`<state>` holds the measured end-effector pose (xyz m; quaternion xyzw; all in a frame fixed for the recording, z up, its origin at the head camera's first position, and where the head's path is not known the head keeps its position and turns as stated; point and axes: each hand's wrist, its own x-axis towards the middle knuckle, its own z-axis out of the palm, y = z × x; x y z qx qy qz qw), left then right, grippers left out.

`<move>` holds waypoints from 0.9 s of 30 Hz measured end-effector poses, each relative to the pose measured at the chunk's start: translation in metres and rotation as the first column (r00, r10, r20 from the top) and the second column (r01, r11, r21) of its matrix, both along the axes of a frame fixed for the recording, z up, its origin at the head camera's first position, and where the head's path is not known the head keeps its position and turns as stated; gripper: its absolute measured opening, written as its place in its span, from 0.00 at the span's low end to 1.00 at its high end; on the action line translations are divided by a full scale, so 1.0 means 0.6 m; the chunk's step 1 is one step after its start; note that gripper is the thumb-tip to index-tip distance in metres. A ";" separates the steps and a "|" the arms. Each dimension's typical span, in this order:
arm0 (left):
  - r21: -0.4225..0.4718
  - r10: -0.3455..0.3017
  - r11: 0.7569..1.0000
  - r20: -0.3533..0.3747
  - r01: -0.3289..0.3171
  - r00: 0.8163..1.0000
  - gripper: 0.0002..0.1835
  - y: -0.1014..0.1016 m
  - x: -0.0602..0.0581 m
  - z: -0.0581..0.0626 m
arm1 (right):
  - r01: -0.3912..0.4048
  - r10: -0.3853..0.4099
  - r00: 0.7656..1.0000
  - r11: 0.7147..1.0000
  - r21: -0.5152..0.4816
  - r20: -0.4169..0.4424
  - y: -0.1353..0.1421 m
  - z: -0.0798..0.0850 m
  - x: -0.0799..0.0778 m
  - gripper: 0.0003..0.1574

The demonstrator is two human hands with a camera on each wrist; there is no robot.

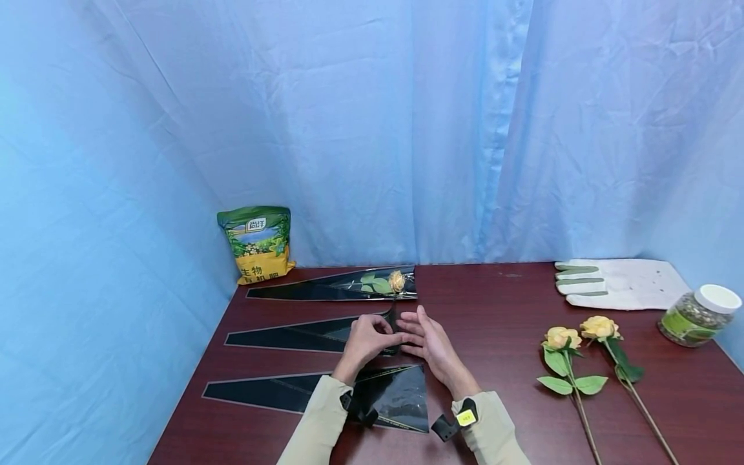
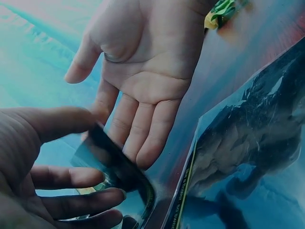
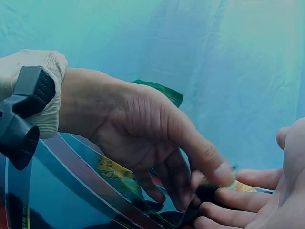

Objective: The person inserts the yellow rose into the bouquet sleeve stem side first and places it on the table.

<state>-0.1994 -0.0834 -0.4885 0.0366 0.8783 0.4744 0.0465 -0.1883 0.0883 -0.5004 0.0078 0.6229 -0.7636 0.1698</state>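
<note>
A middle black flower sleeve (image 1: 273, 337) lies on the table, its wide right end raised. My left hand (image 1: 367, 341) pinches the raised edge with thumb and forefinger; in the left wrist view the dark film (image 2: 114, 160) bends up from the thumb. My right hand (image 1: 431, 347) is beside it, palm turned toward the left hand, fingers straight at the sleeve's mouth. The right wrist view shows those right fingers (image 3: 243, 199) close under the left thumb; whether they touch the film I cannot tell. A front flower sleeve (image 1: 250, 392) lies flat under the left forearm.
Behind lies another sleeve (image 1: 308, 290) with a yellow rose (image 1: 396, 281) inside. A green-yellow bag (image 1: 258, 245) stands back left. At right are two yellow roses with stems (image 1: 562, 338), a white glove (image 1: 630, 284) and a white-lidded jar (image 1: 694, 318).
</note>
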 end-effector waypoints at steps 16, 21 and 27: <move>0.014 -0.014 1.000 -0.022 0.014 1.000 0.06 -0.004 -0.004 -0.004 | 0.034 -0.035 0.999 0.996 0.081 0.011 0.003 -0.006 -0.004 0.40; 0.121 0.017 0.992 0.037 -0.022 0.999 0.07 -0.007 -0.005 -0.011 | 0.078 -0.077 0.997 0.984 0.160 -0.013 0.005 -0.009 -0.013 0.30; 0.165 0.042 0.985 0.055 -0.051 0.998 0.07 -0.007 -0.006 -0.018 | 0.069 -0.063 0.998 0.958 0.278 -0.031 0.001 -0.009 -0.033 0.26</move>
